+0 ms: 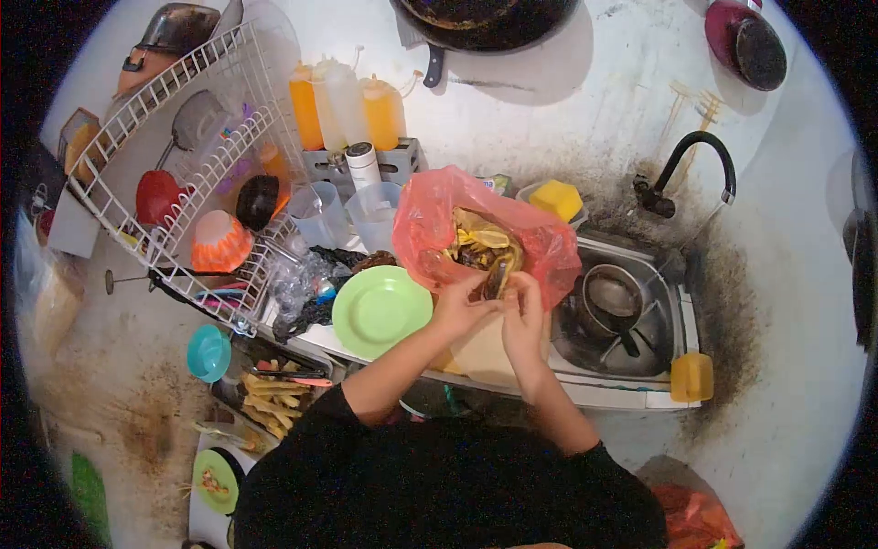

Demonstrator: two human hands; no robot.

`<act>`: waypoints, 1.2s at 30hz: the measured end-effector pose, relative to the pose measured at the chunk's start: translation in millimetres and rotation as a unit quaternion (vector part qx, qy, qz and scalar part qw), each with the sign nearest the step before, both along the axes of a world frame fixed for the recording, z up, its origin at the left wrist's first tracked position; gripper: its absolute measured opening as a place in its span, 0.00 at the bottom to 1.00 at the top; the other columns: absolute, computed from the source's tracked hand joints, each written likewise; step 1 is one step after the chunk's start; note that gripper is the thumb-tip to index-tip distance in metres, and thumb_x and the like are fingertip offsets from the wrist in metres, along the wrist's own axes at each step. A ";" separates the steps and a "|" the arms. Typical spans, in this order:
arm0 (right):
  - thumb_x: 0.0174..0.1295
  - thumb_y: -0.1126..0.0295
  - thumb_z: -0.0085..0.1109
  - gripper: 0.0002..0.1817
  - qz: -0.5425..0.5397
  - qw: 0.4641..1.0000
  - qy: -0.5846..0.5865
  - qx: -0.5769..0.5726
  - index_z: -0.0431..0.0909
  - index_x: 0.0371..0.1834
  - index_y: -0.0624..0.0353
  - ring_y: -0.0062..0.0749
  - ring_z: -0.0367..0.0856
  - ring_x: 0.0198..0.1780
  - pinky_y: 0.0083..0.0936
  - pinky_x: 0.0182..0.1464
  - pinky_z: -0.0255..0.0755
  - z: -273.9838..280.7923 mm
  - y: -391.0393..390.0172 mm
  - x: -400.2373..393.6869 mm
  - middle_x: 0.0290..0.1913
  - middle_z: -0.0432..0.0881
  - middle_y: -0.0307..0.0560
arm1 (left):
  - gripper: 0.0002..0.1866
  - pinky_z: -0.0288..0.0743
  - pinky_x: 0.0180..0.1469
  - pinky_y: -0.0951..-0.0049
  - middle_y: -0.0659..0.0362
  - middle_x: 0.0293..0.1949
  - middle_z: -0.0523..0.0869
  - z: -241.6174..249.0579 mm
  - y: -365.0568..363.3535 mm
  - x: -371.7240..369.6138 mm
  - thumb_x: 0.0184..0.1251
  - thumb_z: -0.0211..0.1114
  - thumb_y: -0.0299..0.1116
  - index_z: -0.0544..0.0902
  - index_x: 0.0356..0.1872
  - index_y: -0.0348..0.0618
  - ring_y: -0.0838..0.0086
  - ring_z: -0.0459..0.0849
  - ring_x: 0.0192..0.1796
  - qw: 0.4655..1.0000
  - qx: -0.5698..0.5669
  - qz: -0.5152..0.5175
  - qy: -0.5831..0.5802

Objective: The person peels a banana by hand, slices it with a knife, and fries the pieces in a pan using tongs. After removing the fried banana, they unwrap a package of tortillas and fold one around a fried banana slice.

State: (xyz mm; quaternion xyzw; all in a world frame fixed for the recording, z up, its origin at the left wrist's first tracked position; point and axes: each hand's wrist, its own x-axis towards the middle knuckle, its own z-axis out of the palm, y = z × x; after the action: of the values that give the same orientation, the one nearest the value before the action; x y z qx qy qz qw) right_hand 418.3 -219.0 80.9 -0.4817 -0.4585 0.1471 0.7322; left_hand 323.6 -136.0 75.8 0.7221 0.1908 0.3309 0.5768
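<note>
A red translucent plastic bag (430,220) stands wide open on the counter, with yellow and dark brown food scraps (480,238) inside it. At the bag's near edge, my left hand (465,309) and my right hand (523,311) meet with fingers closed around a small brownish, leaf-like piece (498,276); what exactly it is cannot be made out. Below the hands a pale brown board or sheet (485,352) lies on the counter. A light green plate (382,313) sits just left of my left hand, with nothing on it.
To the right is a metal sink (572,334) holding a pan (613,300), under a black faucet (700,137). A yellow sponge (556,199) lies behind the bag. Jugs (318,215), sauce bottles (381,114) and a white dish rack (165,233) stand left. A yellow container (691,377) is at right.
</note>
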 end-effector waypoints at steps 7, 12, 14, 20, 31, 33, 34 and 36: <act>0.61 0.70 0.52 0.18 0.057 0.990 0.117 -0.062 0.66 0.53 0.65 0.20 0.69 0.41 0.17 0.42 0.66 21.9 9.9 -41.3 0.42 0.72 0.39 | 0.22 0.71 0.48 0.75 0.57 0.44 0.79 6.1 1.1 -56.2 0.49 0.67 0.24 0.74 0.49 0.33 0.76 0.76 0.46 0.997 0.054 0.047 -0.028; 0.62 0.72 0.50 0.12 0.011 0.999 0.039 -0.036 0.74 0.45 0.66 0.20 0.72 0.43 0.17 0.44 0.67 21.8 23.5 -62.6 0.44 0.74 0.42 | 0.19 0.72 0.47 0.73 0.53 0.41 0.80 19.4 -0.2 -80.4 0.44 0.69 0.24 0.78 0.42 0.33 0.70 0.79 0.44 0.967 0.218 0.134 -0.007; 0.63 0.72 0.49 0.11 -0.002 0.999 0.046 -0.029 0.75 0.44 0.66 0.20 0.72 0.43 0.16 0.43 0.67 20.8 28.5 -73.1 0.44 0.75 0.42 | 0.19 0.72 0.46 0.73 0.52 0.39 0.81 22.0 -1.8 -88.9 0.42 0.69 0.24 0.79 0.40 0.33 0.68 0.79 0.43 0.961 0.232 0.151 0.001; 0.62 0.72 0.50 0.11 0.049 0.990 0.127 -0.043 0.75 0.43 0.65 0.18 0.73 0.39 0.15 0.41 0.68 26.4 42.3 -96.5 0.39 0.77 0.41 | 0.13 0.72 0.45 0.73 0.56 0.35 0.81 15.0 -0.4 -114.1 0.54 0.65 0.30 0.77 0.38 0.33 0.73 0.79 0.39 0.992 -0.096 0.041 -0.067; 0.56 0.70 0.58 0.10 0.238 0.955 0.080 -0.158 0.78 0.39 0.64 0.17 0.74 0.28 0.14 0.30 0.69 58.4 34.3 -88.0 0.31 0.79 0.38 | 0.25 0.68 0.37 0.79 0.61 0.34 0.72 14.5 2.0 -165.0 0.65 0.48 0.49 0.66 0.53 0.39 0.78 0.71 0.34 0.945 -0.258 -0.114 -0.168; 0.56 0.71 0.58 0.10 0.224 0.959 0.036 -0.167 0.79 0.38 0.65 0.18 0.75 0.28 0.14 0.30 0.70 62.9 30.7 -91.2 0.31 0.79 0.39 | 0.24 0.62 0.31 0.82 0.63 0.30 0.69 20.8 0.3 -170.3 0.67 0.45 0.50 0.66 0.51 0.40 0.81 0.66 0.29 0.945 -0.266 -0.111 -0.153; 0.56 0.71 0.58 0.09 0.217 0.961 0.014 -0.171 0.79 0.38 0.65 0.18 0.75 0.28 0.14 0.30 0.70 64.5 28.4 -93.1 0.30 0.80 0.40 | 0.23 0.62 0.31 0.83 0.63 0.30 0.69 20.7 2.4 -172.7 0.66 0.45 0.51 0.66 0.49 0.41 0.81 0.66 0.29 0.948 -0.256 -0.121 -0.143; 0.56 0.72 0.57 0.09 0.163 0.973 -0.062 -0.150 0.79 0.36 0.66 0.19 0.76 0.27 0.15 0.29 0.71 67.5 24.7 -99.5 0.29 0.80 0.42 | 0.22 0.61 0.30 0.83 0.64 0.29 0.68 21.4 8.0 -178.5 0.66 0.45 0.51 0.67 0.46 0.41 0.81 0.65 0.29 0.954 -0.234 -0.140 -0.122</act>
State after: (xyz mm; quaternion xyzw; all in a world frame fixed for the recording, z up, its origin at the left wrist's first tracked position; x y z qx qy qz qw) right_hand 318.7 -194.4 148.4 -0.5129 -0.5480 0.3010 0.5883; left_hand 145.1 -127.9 97.2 0.5407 0.0879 0.2782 0.7890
